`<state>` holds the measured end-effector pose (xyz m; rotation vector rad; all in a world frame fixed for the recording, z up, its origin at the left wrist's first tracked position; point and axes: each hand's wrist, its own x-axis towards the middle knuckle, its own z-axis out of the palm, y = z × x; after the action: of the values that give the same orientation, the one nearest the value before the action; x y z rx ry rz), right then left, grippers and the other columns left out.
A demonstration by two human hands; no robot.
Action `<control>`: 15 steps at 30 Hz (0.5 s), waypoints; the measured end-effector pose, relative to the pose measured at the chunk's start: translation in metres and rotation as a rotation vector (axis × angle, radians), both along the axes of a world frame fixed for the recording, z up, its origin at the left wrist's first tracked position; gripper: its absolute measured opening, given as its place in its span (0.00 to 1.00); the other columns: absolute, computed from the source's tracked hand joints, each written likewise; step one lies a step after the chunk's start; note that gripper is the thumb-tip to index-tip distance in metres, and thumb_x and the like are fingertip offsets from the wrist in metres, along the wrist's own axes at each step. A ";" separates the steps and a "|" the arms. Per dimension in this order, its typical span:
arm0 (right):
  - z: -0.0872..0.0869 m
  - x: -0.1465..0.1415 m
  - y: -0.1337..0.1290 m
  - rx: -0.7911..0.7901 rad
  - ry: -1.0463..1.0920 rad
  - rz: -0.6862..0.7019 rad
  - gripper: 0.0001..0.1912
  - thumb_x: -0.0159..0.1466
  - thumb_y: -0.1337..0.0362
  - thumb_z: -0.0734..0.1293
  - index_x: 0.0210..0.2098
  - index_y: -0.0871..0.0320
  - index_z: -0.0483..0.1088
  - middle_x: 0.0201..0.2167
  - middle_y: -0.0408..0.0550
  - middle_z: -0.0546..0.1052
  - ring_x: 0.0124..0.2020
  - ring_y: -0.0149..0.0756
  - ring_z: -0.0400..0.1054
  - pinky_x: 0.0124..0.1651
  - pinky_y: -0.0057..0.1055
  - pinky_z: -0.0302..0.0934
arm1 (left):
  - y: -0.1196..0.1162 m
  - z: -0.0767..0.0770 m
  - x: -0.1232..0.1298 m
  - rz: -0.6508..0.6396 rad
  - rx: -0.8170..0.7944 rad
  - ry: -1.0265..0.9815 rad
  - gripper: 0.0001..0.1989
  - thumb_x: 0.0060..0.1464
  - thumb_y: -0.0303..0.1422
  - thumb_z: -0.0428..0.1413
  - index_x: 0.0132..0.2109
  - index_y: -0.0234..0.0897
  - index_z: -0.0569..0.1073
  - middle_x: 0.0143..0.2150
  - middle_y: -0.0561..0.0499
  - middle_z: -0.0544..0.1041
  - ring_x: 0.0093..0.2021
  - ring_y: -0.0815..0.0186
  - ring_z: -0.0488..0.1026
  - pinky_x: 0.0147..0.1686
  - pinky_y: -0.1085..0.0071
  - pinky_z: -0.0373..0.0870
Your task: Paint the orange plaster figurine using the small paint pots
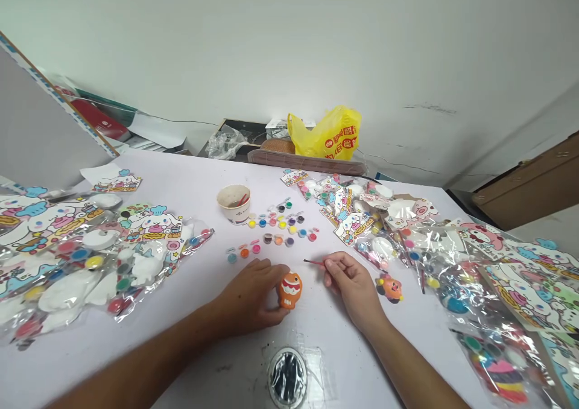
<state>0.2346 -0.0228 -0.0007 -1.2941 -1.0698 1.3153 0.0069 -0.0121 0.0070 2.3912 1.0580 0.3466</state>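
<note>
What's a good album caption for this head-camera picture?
Over a white table, the left hand holds an orange figurine, the right hand a thin brush, with small paint pots beyond.

Paint pots [282, 224] on the table [190, 180] beyond the figurine [290, 289], between bagged kits [72, 291] left and right.

We're riding on the wearer's head, our single view facing forward and tipped down across the counter [190, 183], the left hand [256, 293] and right hand [350, 283] near below us, the wall [253, 47] farther off up top.
</note>
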 end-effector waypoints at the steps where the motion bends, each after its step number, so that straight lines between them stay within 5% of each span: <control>1: 0.000 0.001 0.000 -0.003 -0.008 0.009 0.21 0.57 0.45 0.72 0.32 0.57 0.71 0.18 0.39 0.69 0.19 0.27 0.54 0.23 0.26 0.48 | 0.000 0.000 0.000 0.000 0.000 0.000 0.16 0.48 0.33 0.60 0.44 0.38 0.66 0.34 0.51 0.69 0.35 0.59 0.65 0.37 0.65 0.59; 7: -0.001 0.004 -0.005 0.086 -0.274 0.118 0.17 0.67 0.50 0.61 0.44 0.55 0.73 0.24 0.42 0.69 0.24 0.32 0.58 0.28 0.30 0.52 | 0.000 -0.002 0.000 0.005 0.004 -0.020 0.15 0.49 0.33 0.59 0.45 0.39 0.67 0.34 0.51 0.70 0.35 0.59 0.65 0.37 0.66 0.59; 15: 0.001 0.000 -0.007 0.249 -0.482 0.183 0.13 0.71 0.60 0.56 0.35 0.54 0.68 0.32 0.45 0.71 0.34 0.37 0.65 0.38 0.32 0.57 | 0.000 -0.004 -0.001 0.009 -0.006 -0.051 0.20 0.50 0.31 0.59 0.51 0.38 0.67 0.41 0.49 0.74 0.39 0.57 0.68 0.41 0.63 0.62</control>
<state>0.2348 -0.0302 0.0001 -1.3790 -1.6637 0.9764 0.0061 -0.0118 0.0025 2.3608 1.0455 0.4049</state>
